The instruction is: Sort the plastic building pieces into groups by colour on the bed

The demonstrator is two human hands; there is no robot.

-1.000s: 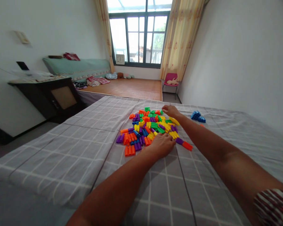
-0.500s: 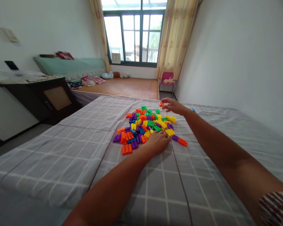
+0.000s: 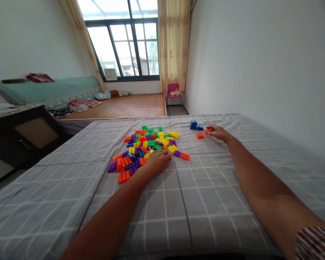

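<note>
A pile of orange, purple, green, yellow and blue plastic pieces (image 3: 151,143) lies on the grey checked cloth. My left hand (image 3: 159,160) rests at the pile's near right edge, palm down; its fingers lie flat with nothing visible in them. To the right of the pile, my right hand (image 3: 218,133) has its fingertips closed on an orange piece (image 3: 207,131) at the cloth. Another orange piece (image 3: 199,135) lies just left of it. Blue pieces (image 3: 193,125) stand together a little farther back. A purple and orange stick (image 3: 181,155) lies beside my left hand.
The checked cloth (image 3: 97,202) spreads over the whole surface. Beyond its far edge is a low brown platform (image 3: 141,104) with clothes. A dark cabinet (image 3: 5,133) stands at the left, a pink chair (image 3: 174,90) by the curtain, and a white wall (image 3: 260,65) on the right.
The view has turned right. My right hand has moved right, away from the pile, with the orange piece, down beside another orange piece. My left hand has stayed at the pile's edge.
</note>
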